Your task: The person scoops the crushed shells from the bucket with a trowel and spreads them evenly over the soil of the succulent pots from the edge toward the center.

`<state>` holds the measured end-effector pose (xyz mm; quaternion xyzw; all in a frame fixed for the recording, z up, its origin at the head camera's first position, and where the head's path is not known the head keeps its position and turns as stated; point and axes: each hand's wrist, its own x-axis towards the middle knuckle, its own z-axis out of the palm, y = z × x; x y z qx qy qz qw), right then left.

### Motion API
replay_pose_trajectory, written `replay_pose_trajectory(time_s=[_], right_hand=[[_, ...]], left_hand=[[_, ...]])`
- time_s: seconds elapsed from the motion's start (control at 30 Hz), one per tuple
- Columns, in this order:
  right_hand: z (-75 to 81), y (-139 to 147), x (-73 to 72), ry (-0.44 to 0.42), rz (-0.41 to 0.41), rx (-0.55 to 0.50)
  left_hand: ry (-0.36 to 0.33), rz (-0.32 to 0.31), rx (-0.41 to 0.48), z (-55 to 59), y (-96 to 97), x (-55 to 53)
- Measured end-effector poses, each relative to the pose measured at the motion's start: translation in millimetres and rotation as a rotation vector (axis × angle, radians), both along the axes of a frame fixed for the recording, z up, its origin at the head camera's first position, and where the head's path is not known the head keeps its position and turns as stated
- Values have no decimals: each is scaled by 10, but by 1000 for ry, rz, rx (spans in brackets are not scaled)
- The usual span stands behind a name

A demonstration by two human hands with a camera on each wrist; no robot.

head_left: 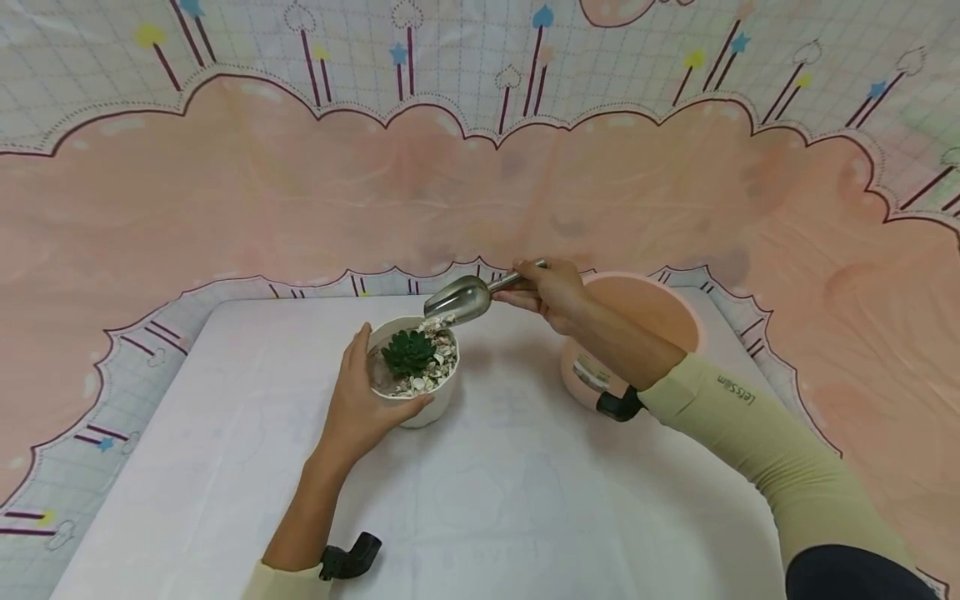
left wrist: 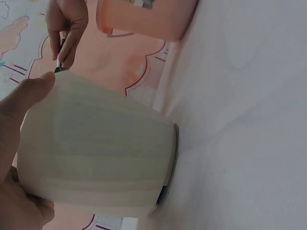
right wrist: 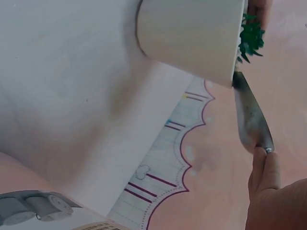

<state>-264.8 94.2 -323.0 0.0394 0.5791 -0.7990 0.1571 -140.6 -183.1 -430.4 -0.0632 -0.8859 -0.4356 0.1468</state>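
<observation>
A white plant pot (head_left: 442,398) stands on the white-covered table, with a green succulent (head_left: 408,353) and pale pebbles (head_left: 444,367) inside. My left hand (head_left: 367,408) holds the pot from the left, its thumb and fingers spread around the rim. In the left wrist view the side of the pot (left wrist: 100,139) fills much of the picture. By its handle my right hand (head_left: 551,296) grips a metal scoop (head_left: 461,298), tilted with its tip over the pot's far right rim. White pebbles lie at the scoop's lip. The right wrist view shows the scoop's underside (right wrist: 252,117) beside the rim.
A pink bucket (head_left: 693,321) stands on the table's right, partly hidden by my right forearm. A label is on its side. White cloth (head_left: 510,500) covers the table, and a pink patterned sheet (head_left: 420,192) hangs behind and around it.
</observation>
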Motion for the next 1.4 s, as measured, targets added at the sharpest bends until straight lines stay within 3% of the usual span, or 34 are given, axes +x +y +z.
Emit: replay_pose_trajectory(time_s=[0.2,0.93,1.27,1.4], right_hand=[[-6,-16,-11,3,4,-9],[-16,32,-17,12,19,-7],[179,326,11,-16,-28,-44],[306,550,40,29,-36,-18]], left_hand=[[-21,-35,16,19,-23,-11],[-64,-45,13,40,-62,8],[-59,-22,-46,35,-72,-20],[-51,-21,-55,31,-62,-32]])
